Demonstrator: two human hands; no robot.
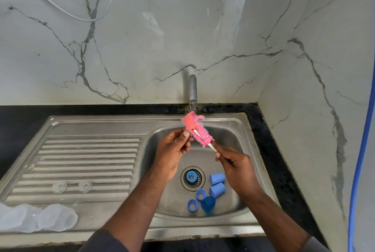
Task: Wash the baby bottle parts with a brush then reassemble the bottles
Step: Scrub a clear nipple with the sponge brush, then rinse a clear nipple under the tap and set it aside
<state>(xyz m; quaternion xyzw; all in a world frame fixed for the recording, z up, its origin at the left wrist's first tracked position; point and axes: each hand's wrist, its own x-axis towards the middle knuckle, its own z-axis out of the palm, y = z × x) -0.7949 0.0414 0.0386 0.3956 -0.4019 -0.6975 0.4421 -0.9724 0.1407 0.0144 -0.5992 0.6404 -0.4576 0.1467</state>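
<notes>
Pink sponge forms the head of the brush, which is held tilted above the basin of the steel sink, directly below the spout of the tap.

Head view:
- Left hand: fingers curled, thumb and fingertips pinching the lower left edge of the sponge head.
- Right hand: fingers closed around the white handle of the brush, which runs down and to the right from the sponge.
- Basin floor: one blue part sits on the drain strainer. Two blue caps lie on their sides just right of the drain, one near the other. Two blue rings lie in front of the drain, beside a darker blue funnel-shaped piece.
- Drainboard, left of the basin: two clear teats stand side by side on the ribs. Two clear bottles lie at the front left corner, touching each other.
- Right edge: a blue hose runs down the marble wall.
</notes>
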